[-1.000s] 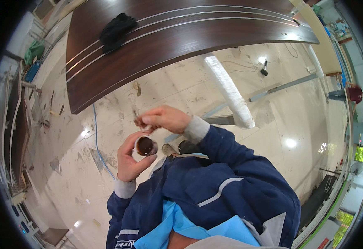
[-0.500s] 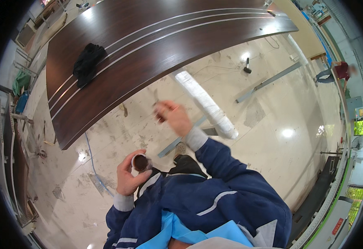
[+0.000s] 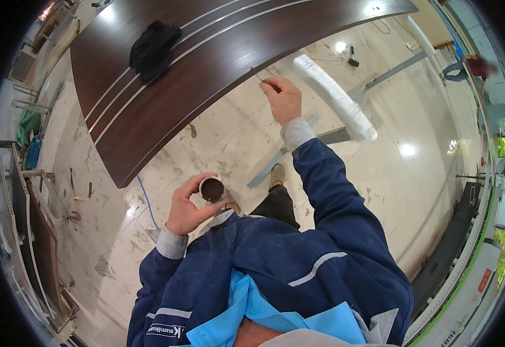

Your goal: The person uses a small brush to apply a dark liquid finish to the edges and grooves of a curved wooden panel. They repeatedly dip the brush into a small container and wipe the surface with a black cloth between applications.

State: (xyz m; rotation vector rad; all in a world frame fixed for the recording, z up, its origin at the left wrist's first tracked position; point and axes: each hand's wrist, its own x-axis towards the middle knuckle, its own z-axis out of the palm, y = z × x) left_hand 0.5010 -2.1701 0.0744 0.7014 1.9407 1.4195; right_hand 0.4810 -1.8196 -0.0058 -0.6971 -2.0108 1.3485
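My left hand (image 3: 188, 205) is wrapped round a small round cup (image 3: 222, 195) with a pale rim, held in front of my body. Dark brown stuff (image 3: 212, 189) fills much of the cup; its kind I cannot tell. My right hand (image 3: 284, 101) reaches forward with thumb and fingers pinched together. A thin, small thing seems to stick out at the fingertips, too fine to name. That hand is just off the near edge of a dark brown wood-grain panel (image 3: 206, 81) inlaid with three pale metallic strips. A black cloth (image 3: 155, 51) lies crumpled across the strips.
A white wrapped roll (image 3: 336, 95) rests over a grey metal bar (image 3: 391, 70) beyond my right arm. A dark-handled tool (image 3: 353, 58) stands on the floor. A blue hose (image 3: 147, 199) runs by the panel's left corner. Another person (image 3: 469, 68) is far right; a long machine (image 3: 466, 295) lines the right side.
My right hand has moved forward and right, up to the panel's edge. My left hand has risen slightly with the cup. The view has shifted, and a foot shows more plainly.
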